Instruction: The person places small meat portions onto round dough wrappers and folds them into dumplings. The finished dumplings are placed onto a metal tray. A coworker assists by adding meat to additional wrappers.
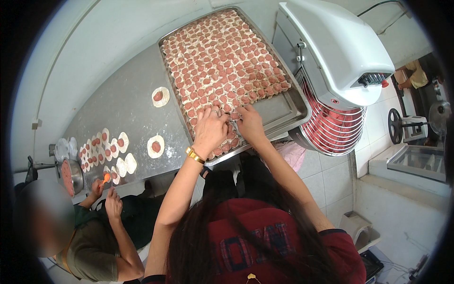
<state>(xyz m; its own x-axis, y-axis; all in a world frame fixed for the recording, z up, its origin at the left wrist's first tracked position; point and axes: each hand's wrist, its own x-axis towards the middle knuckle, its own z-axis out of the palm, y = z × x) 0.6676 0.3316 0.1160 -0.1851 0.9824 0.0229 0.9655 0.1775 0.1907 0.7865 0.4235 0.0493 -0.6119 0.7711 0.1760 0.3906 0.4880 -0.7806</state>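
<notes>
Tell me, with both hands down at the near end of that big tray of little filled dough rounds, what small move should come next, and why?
Probably set the piece between the left hand and right hand into the row at the near edge of the tray. The filled dough rounds sit packed tightly up to there, and bare metal shows to the right of both hands.

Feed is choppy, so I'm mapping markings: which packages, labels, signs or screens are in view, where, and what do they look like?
No packages or screens show.
Red round mark: on the white mixer, low on its front above the red wire guard; whether button or sticker, cannot tell.
Shirt lettering: across the person's dark red shirt, large dark block letters, partly hidden by hair.
</notes>
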